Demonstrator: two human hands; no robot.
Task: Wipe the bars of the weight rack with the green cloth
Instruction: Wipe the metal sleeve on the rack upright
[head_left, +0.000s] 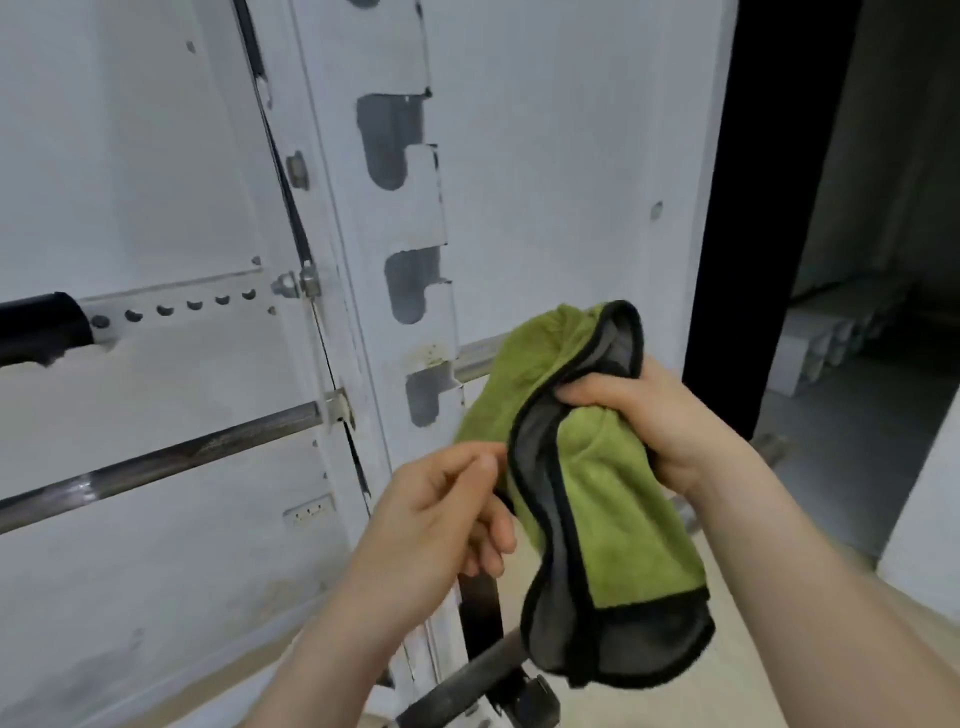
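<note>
The green cloth (618, 499), edged in black with a grey back, hangs folded in front of the rack. My right hand (660, 415) grips its upper fold. My left hand (447, 514) pinches the cloth's left edge between thumb and fingers. The white upright (395, 218) of the weight rack, with hooked notches, stands just behind the cloth. A steel bar (156, 462) runs left from the upright. A second bar (475, 361) emerges right of the upright and passes behind the cloth.
A black padded bar (41, 327) ends at the left edge beside a plate with a row of holes. A thin cable (291, 202) runs down the upright. A dark bar (467, 680) lies low by the rack's foot. A dark doorway (831, 260) opens at right.
</note>
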